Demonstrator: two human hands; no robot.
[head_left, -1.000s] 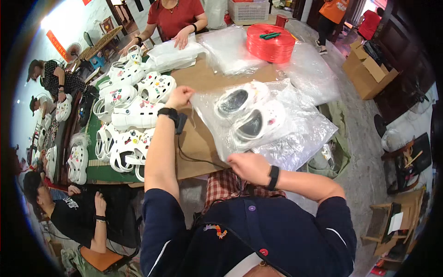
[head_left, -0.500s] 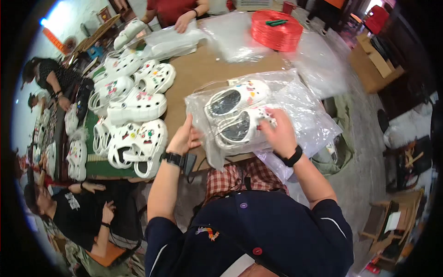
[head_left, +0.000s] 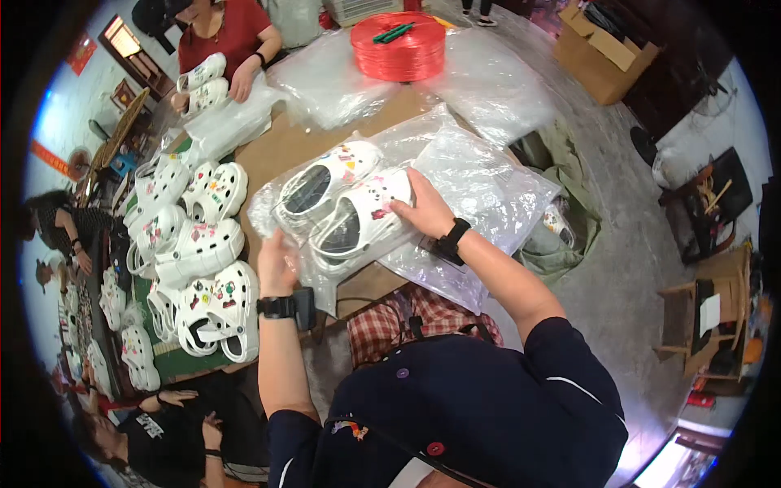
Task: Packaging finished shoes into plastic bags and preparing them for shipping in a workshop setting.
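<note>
- Far left: rows of white clogs (head_left: 199, 252) with coloured charms lie on the green mat (head_left: 175, 358), just beside the brown cardboard table top (head_left: 285, 150)
- My left hand (head_left: 277, 264): raised at the near left edge of the clear plastic bag (head_left: 358, 203), fingers up and loosely together against the film; I cannot tell whether they pinch it. Black watch at that wrist
- Centre: pair of white clogs (head_left: 342, 203) lying side by side, tilted, soles toward me, inside the clear bag on the cardboard
- My right hand (head_left: 423, 213): laid flat on the nearer clog through the plastic, fingers stretched and close together, pressing down, thumb on the near side. Black watch at the wrist
- Right of the hand: stack of empty clear bags (head_left: 488, 191) spread under and beside the bagged pair, hanging over the table edge
- Far side: red spool of strapping (head_left: 399, 45) on more plastic; another person in a red top holds white clogs at the far left corner
</note>
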